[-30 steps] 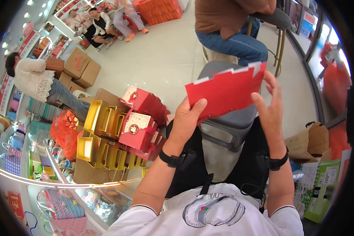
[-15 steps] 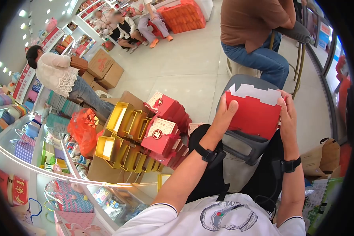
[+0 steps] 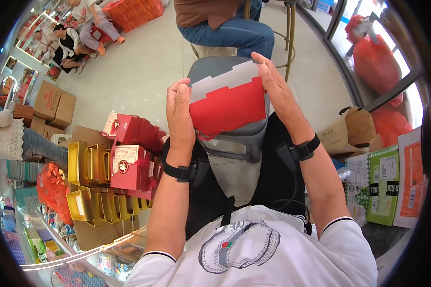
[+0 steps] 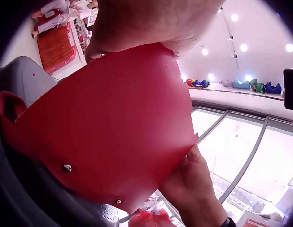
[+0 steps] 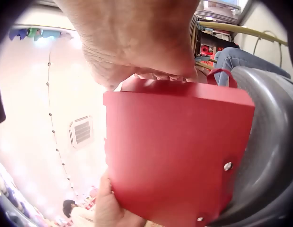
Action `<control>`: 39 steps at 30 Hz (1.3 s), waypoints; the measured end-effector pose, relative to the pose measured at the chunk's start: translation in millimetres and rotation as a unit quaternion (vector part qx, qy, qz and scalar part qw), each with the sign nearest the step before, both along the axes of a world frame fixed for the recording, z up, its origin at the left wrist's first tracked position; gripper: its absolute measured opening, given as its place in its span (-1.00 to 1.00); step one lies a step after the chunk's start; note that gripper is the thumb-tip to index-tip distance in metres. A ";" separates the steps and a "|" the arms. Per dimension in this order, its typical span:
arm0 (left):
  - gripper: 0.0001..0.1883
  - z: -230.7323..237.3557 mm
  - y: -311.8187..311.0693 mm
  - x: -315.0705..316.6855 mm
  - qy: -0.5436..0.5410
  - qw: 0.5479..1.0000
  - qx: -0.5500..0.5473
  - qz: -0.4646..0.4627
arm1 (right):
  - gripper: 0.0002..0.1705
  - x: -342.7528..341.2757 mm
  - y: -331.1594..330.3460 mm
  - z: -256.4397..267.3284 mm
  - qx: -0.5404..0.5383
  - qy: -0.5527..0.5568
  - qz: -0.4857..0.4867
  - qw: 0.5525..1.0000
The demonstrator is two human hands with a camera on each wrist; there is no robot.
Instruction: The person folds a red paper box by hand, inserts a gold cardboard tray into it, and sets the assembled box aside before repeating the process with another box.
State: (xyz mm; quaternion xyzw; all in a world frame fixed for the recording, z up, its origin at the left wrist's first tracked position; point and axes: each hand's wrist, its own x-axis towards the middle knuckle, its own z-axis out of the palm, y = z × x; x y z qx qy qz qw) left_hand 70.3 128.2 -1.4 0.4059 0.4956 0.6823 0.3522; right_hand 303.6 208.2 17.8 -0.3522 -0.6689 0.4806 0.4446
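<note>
Between the two hands is a red folded card box (image 3: pixel 228 107) with a pale notched inner edge along its top. My left hand (image 3: pixel 180 115) holds its left side, thumb near the top corner. At the opposite side my right hand (image 3: pixel 281 95) grips the upper right corner. Two metal studs and a red strap show on the red panel (image 4: pixel 108 123) in the left wrist view. In the right wrist view the red panel (image 5: pixel 174 151) also carries two studs, with fingers over its upper edge.
A grey stool (image 3: pixel 246 149) stands beneath the box. To the left are stacked red boxes (image 3: pixel 129 167) and gold trays (image 3: pixel 84 203). At the right stand a paper bag (image 3: pixel 352 131) and a green carton (image 3: pixel 383 186). A seated person (image 3: pixel 230 36) is ahead.
The box first turned its notched edge upward, then tilted with its right side higher. My right hand has come from loose beside the box onto it. The head view has shifted.
</note>
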 end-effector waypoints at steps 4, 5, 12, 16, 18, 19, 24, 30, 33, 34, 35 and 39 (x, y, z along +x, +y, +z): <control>-0.57 7.6 0.8 9.6 0.017 1.000 0.004 0.017 | -0.11 -4.2 -5.8 -14.6 -0.031 0.112 0.036 0.993; -0.57 8.2 2.6 10.1 0.021 1.000 0.008 0.018 | -0.08 -6.7 -6.6 -16.3 -0.022 0.119 0.036 0.992; -0.50 1.3 15.4 9.4 0.106 0.992 0.021 0.067 | -0.15 -8.6 -2.5 -20.0 0.022 0.168 0.057 0.984; -0.44 3.1 6.0 9.2 0.080 0.996 0.004 0.031 | -0.23 -7.0 -9.3 -13.5 0.031 0.079 0.015 0.996; -0.44 4.3 1.5 5.6 0.046 0.999 0.000 -0.005 | -0.19 -7.0 -6.5 -12.6 0.010 0.101 0.021 0.995; -0.45 3.1 0.0 1.2 0.021 0.999 -0.007 -0.029 | -0.18 -6.7 -5.9 -12.3 0.005 0.088 0.019 0.996; -0.53 25.6 -6.9 -17.8 0.062 0.989 -0.112 -0.080 | -0.14 -7.9 -6.7 -9.8 -0.006 0.052 0.012 0.999; -0.49 37.1 -5.7 -33.9 0.064 0.985 -0.132 -0.095 | -0.29 -5.2 -2.5 -10.1 -0.064 0.071 0.021 0.995; -0.41 26.8 -14.3 -19.6 0.049 0.993 -0.056 -0.089 | -0.30 -5.7 -5.1 -4.8 -0.099 0.101 0.027 0.990; -0.39 15.6 -15.2 -19.7 0.012 0.995 -0.033 -0.093 | -0.30 -5.8 -4.4 -4.8 -0.099 0.092 0.024 0.991; -0.37 9.0 -16.4 -18.3 -0.026 0.995 -0.011 -0.096 | -0.29 -5.3 -3.2 -5.1 -0.098 0.083 0.021 0.991; -0.39 16.0 -19.4 -8.2 0.057 0.993 -0.044 -0.098 | -0.30 -3.3 -1.2 -6.0 -0.090 0.050 0.016 0.995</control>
